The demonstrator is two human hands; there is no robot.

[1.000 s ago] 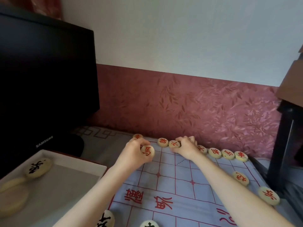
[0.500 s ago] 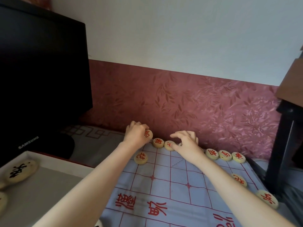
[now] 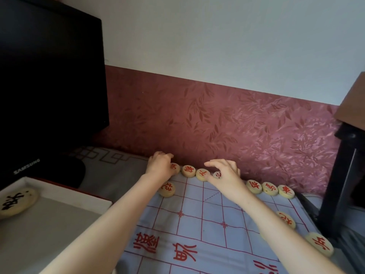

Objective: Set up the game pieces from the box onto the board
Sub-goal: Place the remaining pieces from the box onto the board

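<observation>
The white box (image 3: pixel 83 194) sits nearest, at left, with a black piece (image 3: pixel 17 200) lying flat inside by its left wall. To its right the board (image 3: pixel 197 218), a blue cloth with red lines and characters, runs away toward the wall, and both bare forearms reach out over it. Two red pieces lie at its right edge: a near piece (image 3: pixel 319 244) and, beyond it, a second piece (image 3: pixel 286 219) partly hidden by the right forearm. Farther on, near the left edge, a lone piece (image 3: pixel 167 189) sits just beside the left wrist. A row (image 3: pixel 188 171) of red pieces lines the far edge. The left hand (image 3: pixel 161 165) curls its fingers round the end piece (image 3: pixel 175 168) at the row's left end. The right hand (image 3: pixel 223 175) hangs over the row's middle with fingers spread and loosely bent, partly covering a piece; whether it touches that piece cannot be told. Three more pieces (image 3: pixel 270 188) continue the row to the right. A black monitor (image 3: pixel 49 86) stands behind the box, dark furniture (image 3: pixel 345 155) at far right, and the leaf-patterned wall (image 3: pixel 217 115) is behind everything.
</observation>
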